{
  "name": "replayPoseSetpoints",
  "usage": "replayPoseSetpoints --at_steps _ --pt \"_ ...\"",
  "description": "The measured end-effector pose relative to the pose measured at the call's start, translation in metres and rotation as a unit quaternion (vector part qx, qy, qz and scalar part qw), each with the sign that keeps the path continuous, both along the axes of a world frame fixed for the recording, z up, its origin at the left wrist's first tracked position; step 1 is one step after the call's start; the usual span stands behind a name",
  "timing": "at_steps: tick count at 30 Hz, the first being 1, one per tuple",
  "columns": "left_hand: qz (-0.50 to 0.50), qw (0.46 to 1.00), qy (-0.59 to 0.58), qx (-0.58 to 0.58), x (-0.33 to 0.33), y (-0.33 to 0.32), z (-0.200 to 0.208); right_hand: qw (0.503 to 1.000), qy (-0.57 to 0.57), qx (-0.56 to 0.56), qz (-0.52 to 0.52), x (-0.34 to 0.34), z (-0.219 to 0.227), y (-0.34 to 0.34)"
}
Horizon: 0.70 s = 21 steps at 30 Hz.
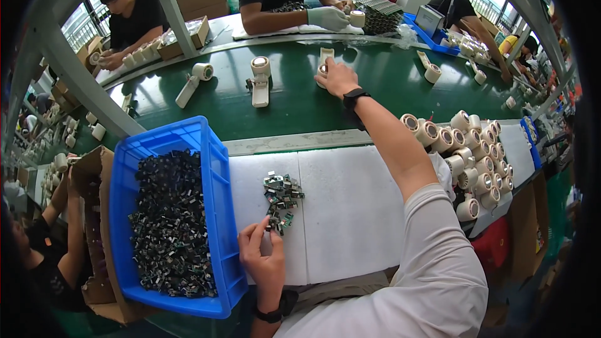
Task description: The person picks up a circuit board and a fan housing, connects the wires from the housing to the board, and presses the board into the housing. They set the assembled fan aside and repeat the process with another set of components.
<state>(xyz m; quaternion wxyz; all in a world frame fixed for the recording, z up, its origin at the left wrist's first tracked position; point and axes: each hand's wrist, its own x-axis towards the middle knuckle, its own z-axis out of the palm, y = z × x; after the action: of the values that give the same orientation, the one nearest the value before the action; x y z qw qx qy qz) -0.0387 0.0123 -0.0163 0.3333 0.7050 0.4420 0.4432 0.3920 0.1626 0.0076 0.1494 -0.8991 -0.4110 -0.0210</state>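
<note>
My right hand point(339, 80) reaches across to the green conveyor belt, fingers closed round the round head of a cream handheld-fan housing point(326, 56), whose handle points away from me. The fingers cover much of the head. Nearer me, my left hand point(263, 258) is at the near end of a small heap of green circuit boards point(280, 191) on the white foam mat point(350, 213). Its index finger and thumb pinch a circuit board point(273, 222) at the heap's edge. Left of that hand stands a blue crate point(216, 181) full of small dark circuit boards point(169, 225).
More cream fan housings point(260, 81) lie spaced along the belt point(288, 112). Several round cream fan bodies point(482, 156) are stacked at the right of the mat. Co-workers sit across the belt, one in a white glove point(328, 19). A cardboard box point(97, 231) adjoins the crate.
</note>
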Motion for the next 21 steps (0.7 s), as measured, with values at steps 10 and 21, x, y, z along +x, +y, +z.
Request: replayPoseSetpoints --at_steps 10,21 --pt "-0.054 0.994 -0.094 -0.031 -0.019 -0.006 -0.006 0.918 0.175 -0.054 0.351 -0.061 0.09 -0.133" --pt "-0.294 0.933 -0.188 -0.094 0.005 -0.021 0.019 0.924 0.005 -0.082 0.373 -0.179 0.097 -0.289"
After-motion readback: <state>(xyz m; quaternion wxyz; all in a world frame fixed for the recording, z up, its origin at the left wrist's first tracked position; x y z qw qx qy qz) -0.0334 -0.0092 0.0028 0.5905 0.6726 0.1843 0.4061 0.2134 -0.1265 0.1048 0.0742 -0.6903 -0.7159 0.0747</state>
